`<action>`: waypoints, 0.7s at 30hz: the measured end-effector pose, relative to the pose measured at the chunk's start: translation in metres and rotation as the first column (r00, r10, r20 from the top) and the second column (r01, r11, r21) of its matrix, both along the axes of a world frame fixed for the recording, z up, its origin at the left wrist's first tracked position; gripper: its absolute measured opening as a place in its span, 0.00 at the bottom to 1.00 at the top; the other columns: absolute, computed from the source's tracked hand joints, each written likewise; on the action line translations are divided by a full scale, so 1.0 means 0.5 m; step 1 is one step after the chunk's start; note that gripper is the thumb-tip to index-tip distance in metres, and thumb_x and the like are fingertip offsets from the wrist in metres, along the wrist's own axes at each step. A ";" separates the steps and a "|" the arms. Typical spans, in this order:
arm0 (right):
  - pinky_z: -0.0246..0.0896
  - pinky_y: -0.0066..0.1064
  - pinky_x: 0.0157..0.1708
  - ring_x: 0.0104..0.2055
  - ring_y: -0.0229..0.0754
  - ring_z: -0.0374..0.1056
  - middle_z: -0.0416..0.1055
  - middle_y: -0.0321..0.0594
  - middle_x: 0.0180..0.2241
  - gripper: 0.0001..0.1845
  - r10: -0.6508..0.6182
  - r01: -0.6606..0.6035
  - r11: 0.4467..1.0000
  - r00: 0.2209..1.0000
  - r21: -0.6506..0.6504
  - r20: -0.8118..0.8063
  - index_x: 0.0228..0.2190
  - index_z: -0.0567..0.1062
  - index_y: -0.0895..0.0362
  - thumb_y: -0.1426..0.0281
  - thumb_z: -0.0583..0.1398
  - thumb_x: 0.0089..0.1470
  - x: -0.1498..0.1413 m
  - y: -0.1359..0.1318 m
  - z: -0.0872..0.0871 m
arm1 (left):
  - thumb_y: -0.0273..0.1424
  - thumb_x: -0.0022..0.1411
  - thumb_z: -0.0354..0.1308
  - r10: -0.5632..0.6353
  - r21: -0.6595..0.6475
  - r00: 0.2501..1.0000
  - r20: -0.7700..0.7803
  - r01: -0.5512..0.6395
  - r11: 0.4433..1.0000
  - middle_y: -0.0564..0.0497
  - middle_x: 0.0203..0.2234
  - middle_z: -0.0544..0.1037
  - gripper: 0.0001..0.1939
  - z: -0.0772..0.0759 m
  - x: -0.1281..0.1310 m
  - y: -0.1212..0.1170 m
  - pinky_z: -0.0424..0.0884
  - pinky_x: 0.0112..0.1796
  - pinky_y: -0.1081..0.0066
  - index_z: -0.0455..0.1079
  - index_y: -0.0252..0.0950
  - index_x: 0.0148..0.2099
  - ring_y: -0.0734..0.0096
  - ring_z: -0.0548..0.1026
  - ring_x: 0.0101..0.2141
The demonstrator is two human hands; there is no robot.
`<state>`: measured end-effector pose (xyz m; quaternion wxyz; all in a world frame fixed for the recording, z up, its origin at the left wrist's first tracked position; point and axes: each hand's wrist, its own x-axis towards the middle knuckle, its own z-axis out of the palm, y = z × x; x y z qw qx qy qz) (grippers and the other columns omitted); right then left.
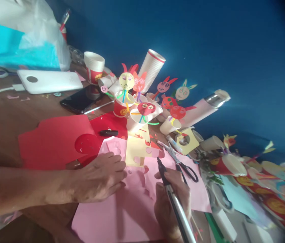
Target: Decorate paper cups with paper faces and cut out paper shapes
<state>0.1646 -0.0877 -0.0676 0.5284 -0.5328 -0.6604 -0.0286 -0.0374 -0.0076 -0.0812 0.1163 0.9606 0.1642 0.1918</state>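
Observation:
My left hand lies flat on a sheet of pink paper, holding nothing, its fingertips near the edge of a pale yellow paper piece with cut-out holes. My right hand grips a silver and black marker pen, its dark tip raised just above the pink sheet. Black-handled scissors lie on the pink paper beyond that hand. Red paper with a round cut spreads to the left under my left wrist, and a small black marker rests on red paper farther ahead.
Paper-cup figures with pipe-cleaner limbs and paper rabbit faces crowd the wooden table before a blue wall. A phone, white power bank, stacked cups and a flask stand around them.

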 end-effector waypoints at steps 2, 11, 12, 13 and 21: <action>0.66 0.36 0.32 0.34 0.43 0.69 0.70 0.39 0.31 0.13 0.027 -0.025 0.998 0.999 0.055 -0.024 0.42 0.67 0.54 0.73 0.58 0.53 0.002 -0.003 0.003 | 0.29 0.65 0.47 -0.006 -0.052 1.000 0.022 0.007 0.999 0.50 0.28 0.69 0.11 0.003 0.001 0.004 0.60 0.35 0.67 0.66 0.35 0.31 0.68 0.65 0.32; 0.64 0.33 0.35 0.32 0.39 0.69 0.71 0.35 0.28 0.12 -0.071 0.070 0.997 0.997 -0.036 -0.033 0.43 0.67 0.53 0.75 0.54 0.57 -0.001 -0.016 0.000 | 0.26 0.63 0.45 0.106 -0.148 0.985 0.135 -0.086 0.985 0.51 0.26 0.68 0.11 0.014 0.002 0.050 0.62 0.34 0.69 0.69 0.34 0.34 0.70 0.64 0.31; 0.64 0.33 0.35 0.31 0.38 0.70 0.72 0.34 0.28 0.14 -0.055 0.053 0.997 0.998 -0.051 -0.040 0.45 0.66 0.53 0.76 0.53 0.57 -0.001 -0.014 -0.004 | 0.25 0.63 0.45 0.102 -0.144 0.986 0.135 -0.083 0.986 0.50 0.27 0.68 0.11 0.014 0.002 0.052 0.62 0.35 0.69 0.69 0.34 0.35 0.70 0.64 0.32; 0.64 0.33 0.35 0.31 0.38 0.70 0.72 0.34 0.28 0.16 -0.022 0.018 0.997 0.998 -0.082 -0.052 0.48 0.65 0.53 0.76 0.53 0.58 0.000 -0.012 -0.009 | 0.25 0.63 0.45 0.099 -0.138 0.986 0.137 -0.080 0.987 0.50 0.28 0.68 0.11 0.014 0.003 0.054 0.62 0.36 0.68 0.70 0.34 0.36 0.69 0.65 0.33; 0.58 0.34 0.38 0.37 0.42 0.68 0.75 0.38 0.35 0.09 -0.062 0.122 0.946 0.978 -0.301 0.201 0.39 0.73 0.52 0.74 0.56 0.56 0.001 0.020 -0.018 | 0.23 0.62 0.48 0.030 -0.087 0.994 0.108 -0.021 0.996 0.50 0.33 0.70 0.11 0.018 0.014 0.045 0.61 0.40 0.65 0.71 0.38 0.40 0.67 0.64 0.36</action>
